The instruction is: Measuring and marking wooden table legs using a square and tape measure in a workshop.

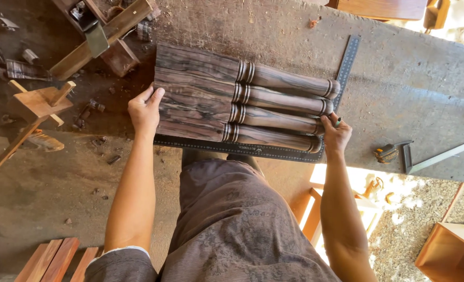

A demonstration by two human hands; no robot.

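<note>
Our left hand (144, 110) pressed flat against the square ends of four dark striped turned wooden legs (242, 99). Our right hand (336, 134), gripping a green pencil (338, 122), butted their rounded ends. Uneven pressure could have rolled them off the steel framing square (273, 150) beneath.

head cam, looks down, close up

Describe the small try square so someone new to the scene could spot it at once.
On the grey workbench, look right of the four turned legs and the right hand. The try square lies alone near the bench's near edge; unlike the big framing square under the legs, it is small and pale-bladed.
</note>
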